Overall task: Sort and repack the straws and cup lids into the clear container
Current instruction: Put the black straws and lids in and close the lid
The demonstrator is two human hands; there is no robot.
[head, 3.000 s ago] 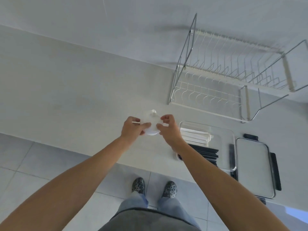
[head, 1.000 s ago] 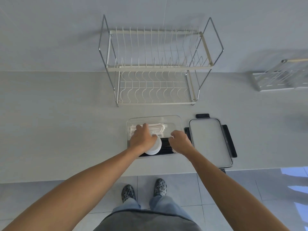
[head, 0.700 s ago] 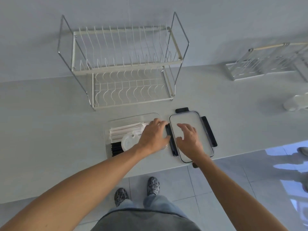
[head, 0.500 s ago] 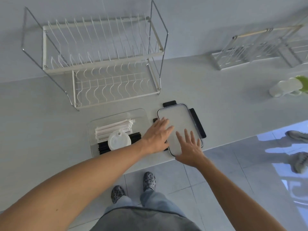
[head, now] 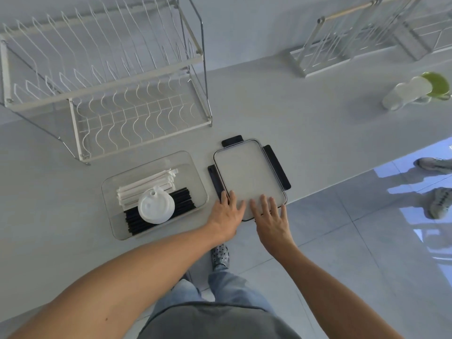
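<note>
Clear container lid (head: 247, 172) is touched by flat, open left hand (head: 226, 214) and right hand (head: 270, 220), nothing gripped; both near corners should be pinched and lifted level.

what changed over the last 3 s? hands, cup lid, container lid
The cup lid, held in both hands three seconds ago, was let go and now lies on the straws in the clear container. The left hand and right hand moved right onto the container lid, fingers spread flat. Straws, container and its lid stayed put.
</note>
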